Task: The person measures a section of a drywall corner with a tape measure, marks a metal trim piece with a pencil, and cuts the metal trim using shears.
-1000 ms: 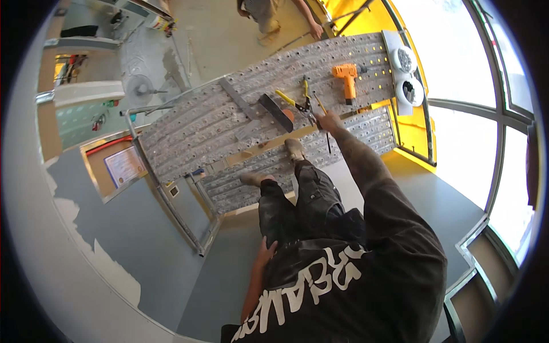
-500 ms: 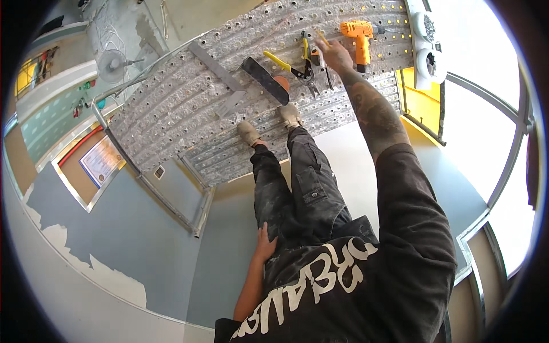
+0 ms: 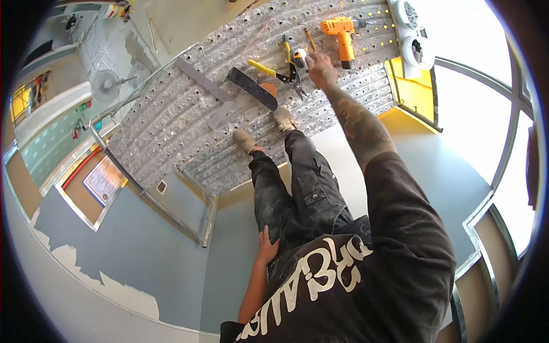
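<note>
Right hand (image 3: pixel 320 67) has moved from the snips onto the tape measure (image 3: pixel 298 56), grip curled over it; can't tell if it's closed on it. Tape lies on the perforated platform (image 3: pixel 171 120), between snips (image 3: pixel 290 71) and orange drill (image 3: pixel 342 35). Left hand (image 3: pixel 266 250) rests flat on the thigh, fingers spread. Saw (image 3: pixel 251 87) lies by the boots.

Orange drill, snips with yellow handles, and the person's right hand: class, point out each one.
orange drill (image 3: pixel 342 31), head view, on its body.
snips (image 3: pixel 284 67), head view, on the handles.
right hand (image 3: pixel 320 67), head view, on its back.
</note>
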### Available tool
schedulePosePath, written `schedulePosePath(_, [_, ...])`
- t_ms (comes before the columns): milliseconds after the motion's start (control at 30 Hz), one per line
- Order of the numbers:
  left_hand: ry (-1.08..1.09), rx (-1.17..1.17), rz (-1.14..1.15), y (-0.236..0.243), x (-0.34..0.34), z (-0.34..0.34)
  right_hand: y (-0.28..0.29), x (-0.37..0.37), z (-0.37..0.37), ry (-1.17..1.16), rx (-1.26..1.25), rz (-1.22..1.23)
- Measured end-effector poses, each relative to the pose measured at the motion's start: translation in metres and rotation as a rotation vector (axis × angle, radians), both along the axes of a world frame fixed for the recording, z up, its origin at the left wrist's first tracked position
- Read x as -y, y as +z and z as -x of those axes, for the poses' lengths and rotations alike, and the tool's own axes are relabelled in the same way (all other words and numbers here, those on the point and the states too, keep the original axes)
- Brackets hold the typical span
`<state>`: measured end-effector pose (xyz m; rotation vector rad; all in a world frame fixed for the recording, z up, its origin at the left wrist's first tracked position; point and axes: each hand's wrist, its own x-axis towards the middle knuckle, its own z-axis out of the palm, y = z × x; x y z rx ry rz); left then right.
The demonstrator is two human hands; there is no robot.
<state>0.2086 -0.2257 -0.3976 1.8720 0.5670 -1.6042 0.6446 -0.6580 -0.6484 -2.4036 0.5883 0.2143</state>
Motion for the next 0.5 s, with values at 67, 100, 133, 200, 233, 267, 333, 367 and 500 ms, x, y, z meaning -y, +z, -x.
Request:
schedulePosePath(67, [0.017, 0.010, -0.005, -0.003, 0.005, -0.019, 0.005, -0.003, 0.032, -0.079, 0.072, 0.039])
schedulePosePath(100, [0.017, 0.029, -0.003, 0.000, 0.002, -0.026, 0.012, -0.020, 0.046, -0.155, 0.007, 0.052])
schedulePosePath(133, [0.000, 0.091, -0.036, 0.006, -0.001, -0.035, 0.019, -0.034, 0.063, -0.139, 0.002, 0.099])
schedulePosePath(200, [0.013, 0.159, -0.116, 0.027, -0.017, -0.035, 0.051, -0.082, 0.090, 0.054, -0.027, -0.045])
schedulePosePath(233, [-0.026, 0.166, -0.070, 0.020, -0.008, -0.056, 0.043, -0.059, 0.107, -0.069, -0.109, -0.087])
schedulePosePath(267, [-0.087, 0.181, 0.008, 0.006, 0.006, -0.082, 0.026, -0.013, 0.142, 0.022, -0.134, 0.006])
schedulePosePath(333, [-0.202, 0.203, 0.158, -0.033, 0.027, -0.108, 0.007, 0.054, 0.214, 0.311, -0.306, 0.071])
schedulePosePath(367, [-0.215, 0.172, 0.095, -0.032, -0.001, -0.103, 0.034, -0.013, 0.209, 0.422, -0.416, -0.012])
schedulePosePath(500, [-0.212, 0.108, 0.074, -0.027, -0.030, -0.137, 0.121, -0.054, 0.239, 0.261, -0.423, -0.115])
